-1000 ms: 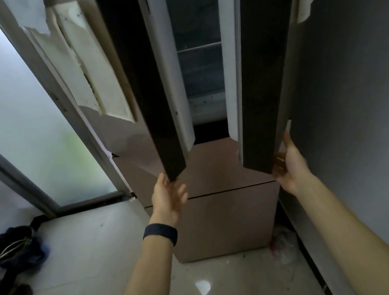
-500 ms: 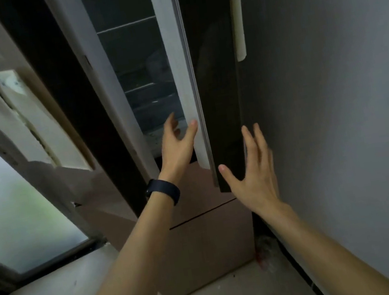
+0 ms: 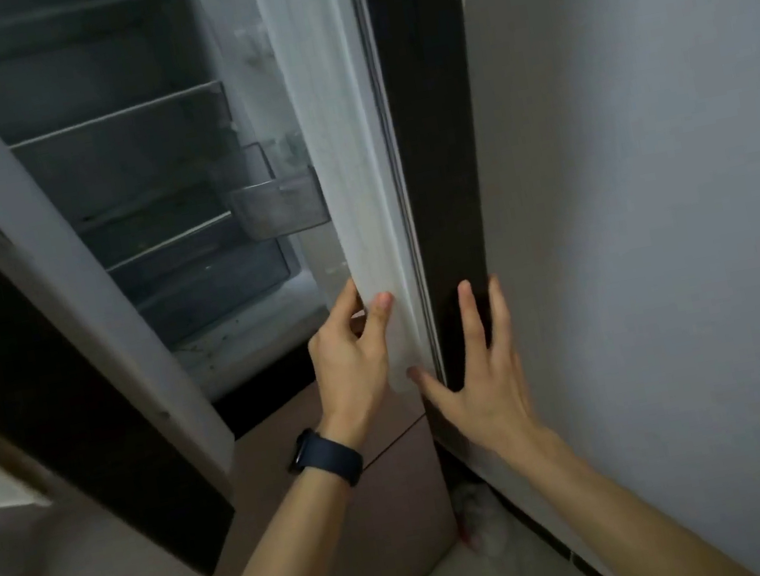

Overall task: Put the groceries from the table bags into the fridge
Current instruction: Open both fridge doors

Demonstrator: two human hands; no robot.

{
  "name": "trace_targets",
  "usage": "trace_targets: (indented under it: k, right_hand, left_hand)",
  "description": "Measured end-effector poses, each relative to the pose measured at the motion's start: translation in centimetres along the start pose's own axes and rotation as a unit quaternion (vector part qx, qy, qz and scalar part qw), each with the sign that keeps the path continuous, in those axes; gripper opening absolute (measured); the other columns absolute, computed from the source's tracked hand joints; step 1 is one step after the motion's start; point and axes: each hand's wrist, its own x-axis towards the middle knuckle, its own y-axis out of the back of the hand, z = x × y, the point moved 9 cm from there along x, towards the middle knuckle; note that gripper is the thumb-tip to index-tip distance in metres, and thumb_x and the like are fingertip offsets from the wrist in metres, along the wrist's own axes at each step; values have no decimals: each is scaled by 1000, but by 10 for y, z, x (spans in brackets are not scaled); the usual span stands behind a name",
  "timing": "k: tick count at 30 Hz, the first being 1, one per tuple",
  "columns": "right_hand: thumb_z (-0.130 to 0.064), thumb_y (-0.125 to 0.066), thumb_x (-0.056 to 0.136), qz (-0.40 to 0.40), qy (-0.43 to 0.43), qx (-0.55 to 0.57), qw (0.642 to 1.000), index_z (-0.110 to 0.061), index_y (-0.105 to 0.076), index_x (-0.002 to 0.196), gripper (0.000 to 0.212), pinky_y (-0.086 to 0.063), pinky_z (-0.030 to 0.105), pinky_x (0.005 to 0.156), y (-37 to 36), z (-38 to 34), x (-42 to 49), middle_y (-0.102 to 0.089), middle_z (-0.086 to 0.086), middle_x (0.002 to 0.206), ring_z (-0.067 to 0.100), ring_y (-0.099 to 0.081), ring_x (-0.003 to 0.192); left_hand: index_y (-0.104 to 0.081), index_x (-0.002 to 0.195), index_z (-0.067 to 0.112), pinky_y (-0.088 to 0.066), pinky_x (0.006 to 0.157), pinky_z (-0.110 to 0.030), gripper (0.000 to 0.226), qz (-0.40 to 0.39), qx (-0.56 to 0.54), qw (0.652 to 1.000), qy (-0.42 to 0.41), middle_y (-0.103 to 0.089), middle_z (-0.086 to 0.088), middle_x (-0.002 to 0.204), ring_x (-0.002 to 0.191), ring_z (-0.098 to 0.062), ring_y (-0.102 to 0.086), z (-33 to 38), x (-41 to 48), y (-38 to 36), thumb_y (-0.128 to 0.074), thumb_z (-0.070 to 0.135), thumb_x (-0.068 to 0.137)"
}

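The fridge stands with both upper doors swung out. Its bare shelves [image 3: 119,125] show between them. The right door [image 3: 431,128] is dark outside with a white inner edge [image 3: 348,167] and a clear door bin [image 3: 278,204]. My left hand [image 3: 355,362], a dark band on its wrist, rests with thumb and fingers around the lower white edge of that door. My right hand [image 3: 482,371] lies flat with spread fingers on the door's dark outer face. The left door [image 3: 26,347] hangs out at the left. No groceries or bags are in view.
A grey wall [image 3: 653,191] runs close along the right, right next to the right door. The fridge's brown lower drawers [image 3: 391,487] sit under the doors. Something white and crumpled [image 3: 477,518] lies on the floor in the gap between fridge and wall.
Both hands left the doors' lower corners and moved onto the right door, left on its white edge, right flat on its outer face. The view turned right and closer to the fridge.
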Motion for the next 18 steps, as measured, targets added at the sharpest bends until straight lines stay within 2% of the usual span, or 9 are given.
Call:
trace_targets:
  k: [2,4,6,9,12,16,18]
  right_hand:
    - [-39,-70,91,12,-23,-6,1000,-37,9,158,104,-27,40,116,13,23,9,8,8,167,24,-10,153]
    - [-34,-66,95,9,-48,7,999,-44,13,155,99,-23,37,116,25,48,20,4,6,168,20,-9,152]
    - [-32,-61,98,7,-62,18,998,-48,13,153,94,-24,36,115,33,71,31,-1,6,168,25,-16,152]
    - [-27,-54,101,-1,-74,29,997,-39,5,154,80,-29,35,117,41,100,49,-14,8,167,25,-25,149]
    - [-25,-52,102,-12,-101,47,994,-36,1,155,77,-37,34,113,45,123,70,-25,8,164,24,-37,144]
    - [-30,-52,102,-46,-120,45,991,-35,-2,158,75,-45,35,103,46,148,89,-33,5,161,24,-48,137]
    - [-32,-52,102,-55,-115,49,991,-37,-4,158,74,-45,33,103,48,154,95,-36,3,160,23,-48,136]
  left_hand:
    - [-62,132,21,-50,78,-9,33,-20,8,1000,-13,-70,14,108,97,6,-64,6,2,-26,-60,26,99]
    - [-60,133,23,-53,79,-13,35,-40,9,999,-19,-70,12,108,97,6,-64,10,8,-53,-61,25,98]
    - [-60,134,23,-55,82,-18,37,-54,7,998,-24,-70,12,108,97,7,-64,14,16,-79,-62,25,98]
    - [-59,136,26,-54,86,-19,39,-51,15,998,-20,-70,14,110,96,6,-64,21,28,-116,-63,27,97]
    - [-58,136,30,-55,86,-24,41,-12,28,1000,-6,-68,15,105,96,-6,-68,24,37,-144,-65,25,96]
    - [-56,138,26,-57,87,-31,43,16,49,999,4,-71,0,116,96,-9,-68,23,48,-168,-64,24,96]
    - [-55,140,24,-57,89,-34,45,10,59,998,7,-70,-2,120,98,-10,-67,20,53,-176,-64,25,96]
